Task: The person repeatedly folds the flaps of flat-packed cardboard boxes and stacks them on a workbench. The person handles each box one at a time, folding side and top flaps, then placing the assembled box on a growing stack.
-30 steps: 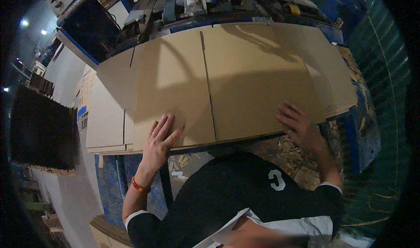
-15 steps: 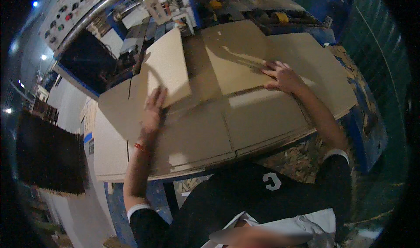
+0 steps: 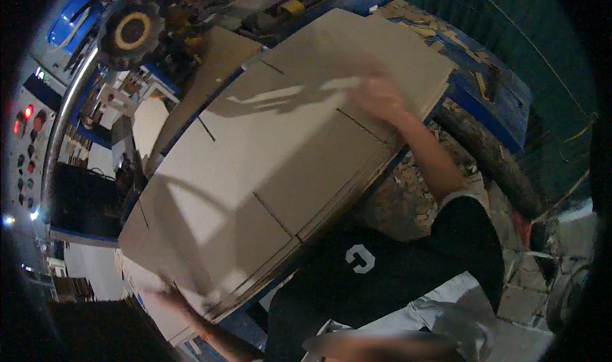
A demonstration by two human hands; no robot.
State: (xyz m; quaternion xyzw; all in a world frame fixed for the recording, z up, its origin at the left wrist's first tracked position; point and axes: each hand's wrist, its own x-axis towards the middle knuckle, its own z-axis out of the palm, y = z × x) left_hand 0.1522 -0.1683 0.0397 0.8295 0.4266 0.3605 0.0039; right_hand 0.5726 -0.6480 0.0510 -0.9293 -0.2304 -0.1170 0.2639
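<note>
A large tan cardboard sheet (image 3: 268,151) with cut slots lies on top of a stack of like sheets (image 3: 357,177) on a blue table. My right hand (image 3: 377,97), blurred by motion, is on the sheet's far right part and seems to grip its edge. At the sheet's near left corner, low in the picture, my left hand (image 3: 171,295) holds its edge. My dark-sleeved body is below the stack.
A machine with a round toothed wheel (image 3: 131,30) and a control panel with red buttons (image 3: 25,123) stands to the left. Another cardboard piece (image 3: 210,75) leans behind the stack. The blue table edge (image 3: 484,113) and scrap-littered floor (image 3: 414,190) are on the right.
The view has swung left and tilted. My hands have spread apart, the right to the sheet's far end and the left to its near corner. The raised flaps now lie flat.
</note>
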